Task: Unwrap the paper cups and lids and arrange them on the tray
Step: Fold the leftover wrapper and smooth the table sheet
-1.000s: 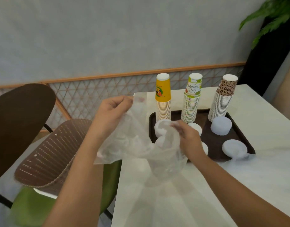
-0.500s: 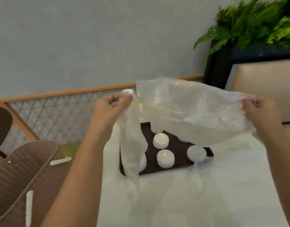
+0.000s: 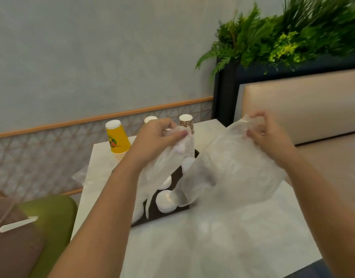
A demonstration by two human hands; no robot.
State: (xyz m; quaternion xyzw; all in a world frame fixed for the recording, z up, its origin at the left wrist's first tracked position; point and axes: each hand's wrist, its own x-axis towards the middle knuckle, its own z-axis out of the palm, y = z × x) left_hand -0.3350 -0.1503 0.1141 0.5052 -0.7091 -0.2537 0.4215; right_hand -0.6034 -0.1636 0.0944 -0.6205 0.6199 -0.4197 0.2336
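A person stands at a pale table [image 3: 242, 237], both bare hands raised over it, gathering clear plastic wrap [image 3: 232, 167]. Half a second ago the wrap was stretched wide between the hands like a sheet; now the hands have drawn closer together and the wrap sags in a loose bundle, its lower folds resting on the table and draped over the near right part of the tray [image 3: 166, 216]. A second ago the right hand was down at the lids inside the wrap. This suggests the wrap is now empty and is being bunched up to set aside, so the unwrapping looks close to done.

The left hand [image 3: 154, 141] pinches one crumpled end of the wrap between thumb and fingertips, above the tray's far edge. The right hand [image 3: 271, 135] pinches the other end, fingers curled, over the table's far right corner.

The dark tray sits towards the table's far left corner. Along its far edge stand stacks of upturned cups: a yellow stack [image 3: 117, 140], a leopard-print stack [image 3: 187, 137] and, between them, one mostly hidden behind the left hand. White lids [image 3: 165, 200] lie in small piles on the tray, below and between the hands, partly veiled by the wrap.
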